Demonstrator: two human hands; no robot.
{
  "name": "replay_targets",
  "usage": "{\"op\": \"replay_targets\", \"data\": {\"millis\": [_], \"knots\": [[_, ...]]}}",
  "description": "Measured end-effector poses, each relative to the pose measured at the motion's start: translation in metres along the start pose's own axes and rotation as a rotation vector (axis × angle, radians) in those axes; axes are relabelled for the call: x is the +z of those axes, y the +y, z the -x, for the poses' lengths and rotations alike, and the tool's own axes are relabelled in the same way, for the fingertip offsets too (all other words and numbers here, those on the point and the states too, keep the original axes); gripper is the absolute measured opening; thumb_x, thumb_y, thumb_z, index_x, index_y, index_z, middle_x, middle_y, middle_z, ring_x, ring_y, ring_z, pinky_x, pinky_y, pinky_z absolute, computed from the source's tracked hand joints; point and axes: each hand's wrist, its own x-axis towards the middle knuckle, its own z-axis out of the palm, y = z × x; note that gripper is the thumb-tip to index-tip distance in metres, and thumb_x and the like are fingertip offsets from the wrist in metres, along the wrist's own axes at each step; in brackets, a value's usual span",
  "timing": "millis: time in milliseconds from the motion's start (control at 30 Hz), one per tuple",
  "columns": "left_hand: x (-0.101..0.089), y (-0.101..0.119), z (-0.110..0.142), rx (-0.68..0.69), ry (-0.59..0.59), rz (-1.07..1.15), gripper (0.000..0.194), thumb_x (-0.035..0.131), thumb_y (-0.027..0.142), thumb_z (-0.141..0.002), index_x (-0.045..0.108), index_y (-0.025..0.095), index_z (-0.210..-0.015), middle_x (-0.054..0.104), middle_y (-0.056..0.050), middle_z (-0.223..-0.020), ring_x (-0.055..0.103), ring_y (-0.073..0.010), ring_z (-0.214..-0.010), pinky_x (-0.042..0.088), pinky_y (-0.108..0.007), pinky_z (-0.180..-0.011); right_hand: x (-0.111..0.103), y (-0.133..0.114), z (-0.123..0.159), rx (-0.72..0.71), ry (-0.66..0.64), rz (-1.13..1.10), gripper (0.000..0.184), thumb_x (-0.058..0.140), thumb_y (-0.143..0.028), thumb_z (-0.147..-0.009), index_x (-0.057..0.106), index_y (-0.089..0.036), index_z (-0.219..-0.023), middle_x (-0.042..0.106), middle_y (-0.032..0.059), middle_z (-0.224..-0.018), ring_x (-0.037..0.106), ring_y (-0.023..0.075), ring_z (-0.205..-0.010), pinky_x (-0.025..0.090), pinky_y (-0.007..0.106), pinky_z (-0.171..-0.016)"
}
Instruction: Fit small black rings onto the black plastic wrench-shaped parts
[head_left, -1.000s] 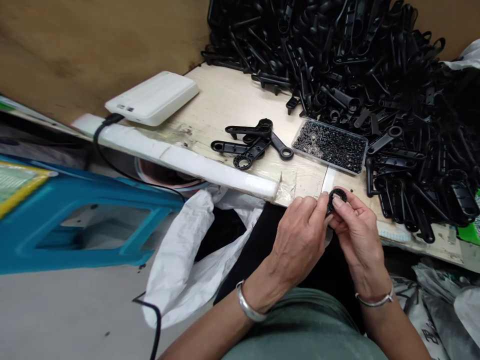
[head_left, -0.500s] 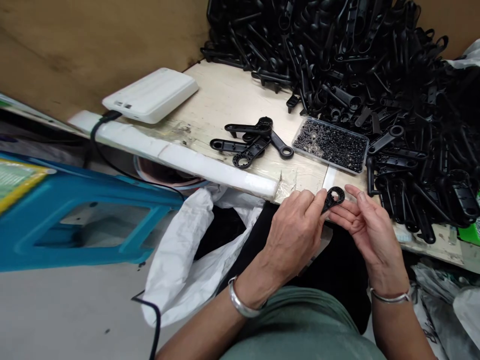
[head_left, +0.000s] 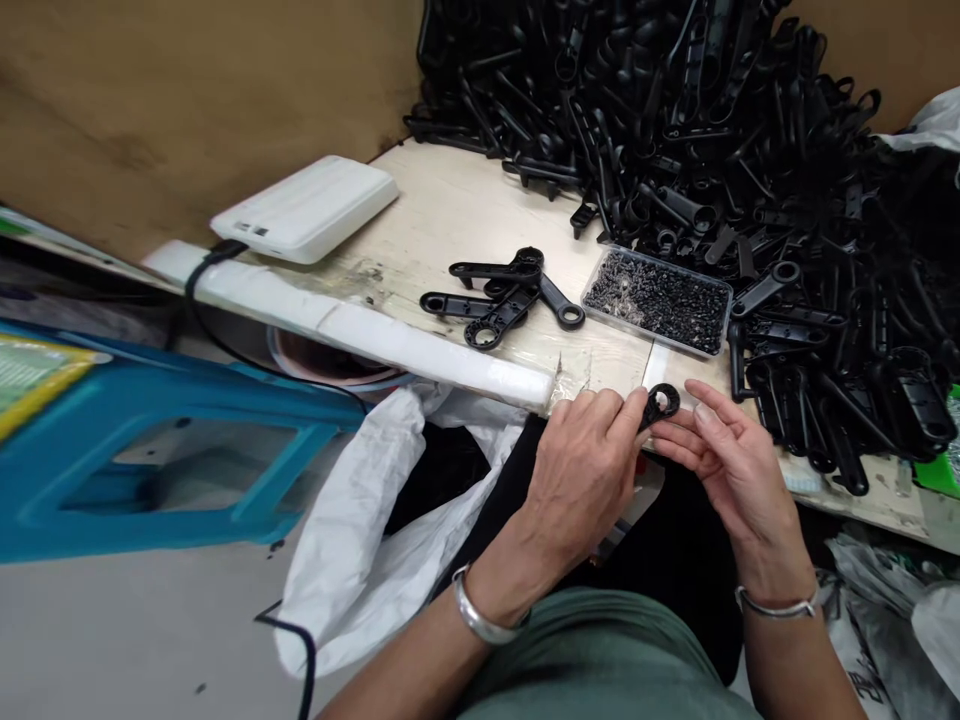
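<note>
A black plastic arm with a ringed end (head_left: 663, 402) is gripped in my left hand (head_left: 581, 470), its ring sticking out past the thumb and forefinger. My fingers hide the rest of that arm. My right hand (head_left: 731, 465) is beside it, palm turned up and fingers stretched out, with some fingertips close under the ring; whether they touch it I cannot tell. Beyond my hands, a clear shallow box (head_left: 656, 302) holds many tiny black pieces. Several similar black plastic arms (head_left: 502, 295) lie together on the table, left of the box.
A large heap of black plastic parts (head_left: 660, 130) covers the back and right of the table (head_left: 450, 195). A white device (head_left: 307, 210) with a black cable stands at left. Below are a blue stool (head_left: 187, 420) and a white sack (head_left: 360, 530).
The view has shifted slightly, so the table things appear a little lower. My left hand still grips the black arm, and both hands have moved only slightly.
</note>
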Motion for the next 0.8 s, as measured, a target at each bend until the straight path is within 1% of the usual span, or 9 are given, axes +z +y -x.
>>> {"op": "replay_targets", "data": {"millis": [100, 167, 233, 333, 467, 567, 667, 800], "knots": [[0.0, -0.003, -0.007, 0.005, -0.008, -0.116, 0.027, 0.048, 0.022, -0.094, 0.053, 0.013, -0.119, 0.059, -0.006, -0.086, 0.052, -0.0247, -0.08, 0.039, -0.039, -0.07, -0.009, -0.001, 0.0, -0.092, 0.101, 0.056, 0.054, 0.083, -0.036, -0.072, 0.058, -0.016, -0.115, 0.074, 0.0102, -0.091, 0.073, 0.0235, -0.081, 0.062, 0.032, -0.072], [-0.001, -0.002, -0.012, 0.0, -0.032, -0.128, 0.026, 0.049, 0.021, -0.093, 0.054, 0.013, -0.118, 0.059, -0.006, -0.087, 0.053, -0.025, -0.081, 0.038, -0.04, -0.071, -0.013, -0.002, 0.0, -0.115, 0.13, 0.073, 0.052, 0.083, -0.036, -0.071, 0.06, -0.015, -0.113, 0.074, 0.0102, -0.09, 0.073, 0.0231, -0.079, 0.063, 0.032, -0.069], [-0.001, 0.001, -0.014, -0.003, -0.058, -0.091, 0.026, 0.049, 0.019, -0.093, 0.053, 0.014, -0.118, 0.06, -0.006, -0.089, 0.053, -0.0247, -0.082, 0.038, -0.041, -0.072, -0.013, -0.001, 0.0, -0.101, 0.111, 0.069, 0.052, 0.083, -0.036, -0.071, 0.061, -0.016, -0.113, 0.073, 0.0098, -0.092, 0.073, 0.0232, -0.079, 0.063, 0.032, -0.069], [-0.002, 0.007, -0.013, 0.013, -0.087, -0.001, 0.024, 0.048, 0.018, -0.093, 0.053, 0.016, -0.117, 0.06, -0.005, -0.091, 0.052, -0.0236, -0.083, 0.039, -0.04, -0.073, -0.006, 0.001, -0.001, -0.093, 0.066, 0.039, 0.051, 0.084, -0.035, -0.071, 0.063, -0.018, -0.114, 0.073, 0.0066, -0.092, 0.072, 0.0215, -0.08, 0.063, 0.032, -0.071], [-0.001, 0.01, -0.006, 0.008, -0.063, 0.068, 0.027, 0.048, 0.016, -0.093, 0.051, 0.015, -0.119, 0.059, -0.005, -0.09, 0.051, -0.023, -0.082, 0.04, -0.039, -0.073, 0.003, 0.006, -0.003, -0.099, 0.055, 0.044, 0.046, 0.088, -0.031, -0.066, 0.07, -0.017, -0.106, 0.073, 0.0032, -0.082, 0.07, 0.0174, -0.067, 0.064, 0.032, -0.068], [0.0, 0.01, -0.003, 0.03, -0.055, 0.101, 0.025, 0.047, 0.015, -0.093, 0.052, 0.015, -0.118, 0.059, -0.005, -0.089, 0.051, -0.0227, -0.081, 0.04, -0.039, -0.072, 0.001, 0.008, -0.004, -0.095, 0.058, 0.072, 0.045, 0.089, -0.03, -0.064, 0.072, -0.015, -0.103, 0.072, 0.0029, -0.078, 0.069, 0.016, -0.062, 0.064, 0.03, -0.064], [0.0, 0.008, -0.002, 0.042, -0.083, 0.128, 0.024, 0.046, 0.016, -0.094, 0.053, 0.015, -0.117, 0.06, -0.005, -0.09, 0.051, -0.0221, -0.082, 0.04, -0.038, -0.074, -0.002, 0.008, -0.004, -0.099, 0.051, 0.092, 0.045, 0.088, -0.029, -0.064, 0.073, -0.015, -0.104, 0.072, 0.0027, -0.078, 0.069, 0.0162, -0.064, 0.063, 0.029, -0.065], [-0.002, 0.002, -0.006, 0.042, -0.111, 0.095, 0.029, 0.047, 0.014, -0.092, 0.052, 0.018, -0.121, 0.061, -0.005, -0.093, 0.054, -0.022, -0.086, 0.039, -0.038, -0.077, -0.003, 0.006, -0.006, -0.07, -0.01, 0.144, 0.05, 0.086, -0.035, -0.068, 0.07, -0.014, -0.111, 0.073, 0.004, -0.081, 0.071, 0.0194, -0.07, 0.064, 0.035, -0.072]]}}
